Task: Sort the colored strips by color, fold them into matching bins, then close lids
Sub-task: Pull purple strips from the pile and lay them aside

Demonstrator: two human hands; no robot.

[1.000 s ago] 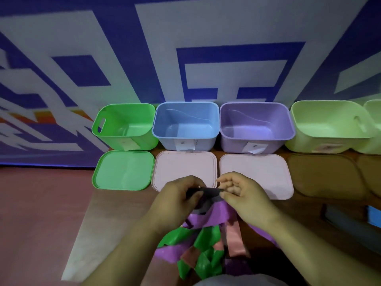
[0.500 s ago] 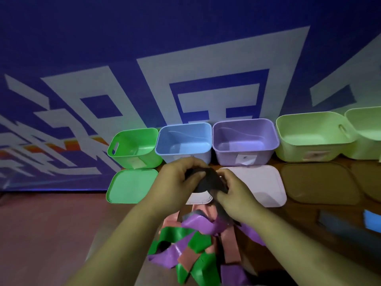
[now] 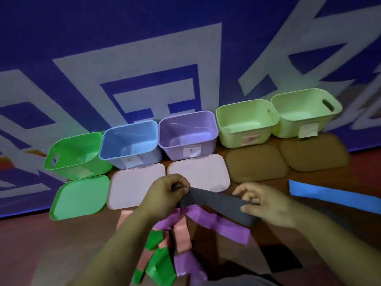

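Biggest worry here imo: none of the bins along the far edge of the surface is grey, and the labels are too blurry to read, so the dark grey strip (image 3: pixel 214 202) could easily land in the wrong one, say a pale green bin (image 3: pixel 231 139). It also sits right over the loose pile (image 3: pixel 181 236) by the surface's near edge, so folding it there might snag a purple strip (image 3: pixel 226 226). Grip-wise, the left hand (image 3: pixel 165 195) has its fingers curled round one end and the right hand (image 3: pixel 268 205) pinches the other, strip stretched between them.
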